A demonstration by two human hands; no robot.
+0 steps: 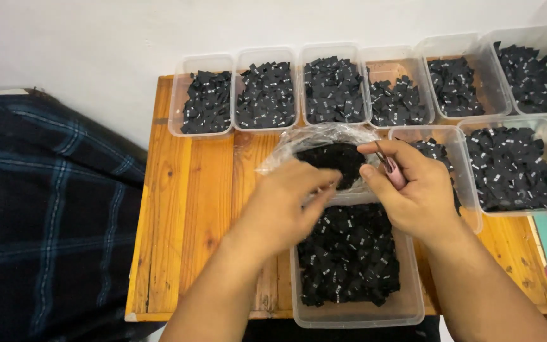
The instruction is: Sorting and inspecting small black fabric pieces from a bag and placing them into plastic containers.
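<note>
1. Over the wooden table (191, 209), from the head camera, I see both hands meet above the near plastic tub (356, 313), which holds black fabric labels (349, 253).
2. Left hand (280, 209): fingers pinched together at the mouth of a clear plastic bag (314, 142), touching the dark clump of labels inside it (337, 161).
3. Right hand (416, 190): closed on the bag's far edge, with small pink snips (392, 172) tucked against the palm. I cannot tell whether the blades are open.
4. Judgement: the bag sits tilted over the tub's back rim. I would keep its mouth directly above the tub and draw out small pinches, so that nothing drops on the table.
5. Behind, eight more tubs (333, 85) of like labels stand in two rows; a dark plaid cloth (45, 215) lies at left.
</note>
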